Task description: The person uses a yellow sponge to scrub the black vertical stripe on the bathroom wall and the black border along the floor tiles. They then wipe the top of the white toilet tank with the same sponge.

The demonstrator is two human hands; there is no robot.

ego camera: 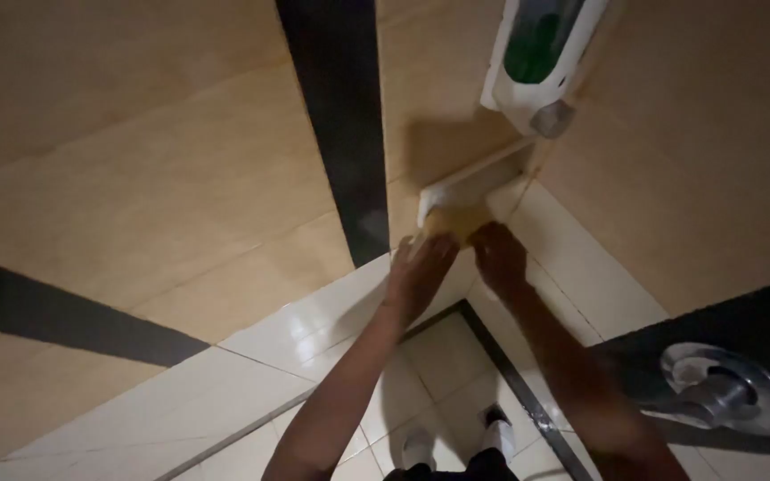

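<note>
- The left hand [421, 272] lies flat, fingers stretched out and loose, its fingertips resting on a yellowish cloth [453, 221]; its grip is open, closed on nothing.
- The right hand [499, 256] sits just beside it on the other side, fingers curled down onto the same cloth; whether its grip pinches the cloth or merely presses it, I cannot tell in this dim light.
- The cloth lies bunched between the 2 hands, at their fingertips, pushed against the lower edge of a small white corner shelf [470, 183].
- Directly beyond the grip, above the shelf, a white wall dispenser [541, 62] with a green window and a grey push-button hangs in the corner.
- Off past the left hand, a black vertical stripe [336, 125] runs down the tan wall tiles [135, 160].
- Well away from the right hand, beside that forearm, a shiny metal tap handle [715, 387] sticks out of a dark band of wall.
- Below both wrists, pale glossy floor tiles [314, 330] spread out, with the person's 2 white shoes [456, 441] standing on them.
</note>
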